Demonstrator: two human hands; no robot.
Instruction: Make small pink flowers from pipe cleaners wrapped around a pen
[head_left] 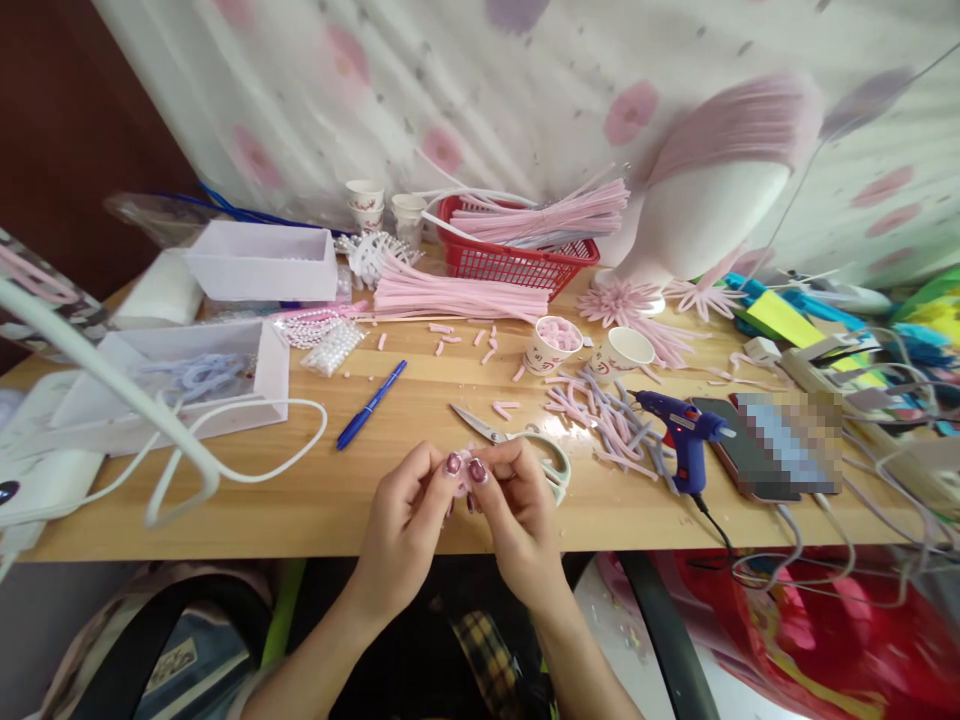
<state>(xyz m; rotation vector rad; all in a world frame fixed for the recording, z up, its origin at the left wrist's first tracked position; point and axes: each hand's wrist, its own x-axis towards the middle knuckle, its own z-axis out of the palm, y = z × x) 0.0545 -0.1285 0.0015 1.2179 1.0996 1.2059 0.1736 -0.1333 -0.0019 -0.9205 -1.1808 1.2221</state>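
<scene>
Left hand (405, 510) and right hand (529, 515) meet above the front edge of the table (300, 525). Both are closed in a fingertip pinch, thumbs uppermost, on a small pink piece (466, 470). The piece is held between the hands, mostly covered by the fingers; its exact shape cannot be determined. The step in hand appears to be two-handed shaping or joining of this piece. The next move calls for light, even fingertip pressure, with the joint kept in line.

Just beyond the hands lie the scissors (481, 426), their handles partly behind the right hand and the blade end directed away to the left. Short pink cuttings (505, 408) lie near the blades. A blue pen (371, 405) is to the left. To the right, a loose pile of pink and grey strips (600, 420) adjoins the glue gun (688, 445), whose red indicator is lit; treat its nozzle as hot.

Farther back, one paper cup (552, 360) contains pink pieces and a second cup (621, 356) shows no contents. Behind them are a bundle of long pink stems (457, 297), a red basket (510, 268) and a white mannequin head (701, 220)
</scene>
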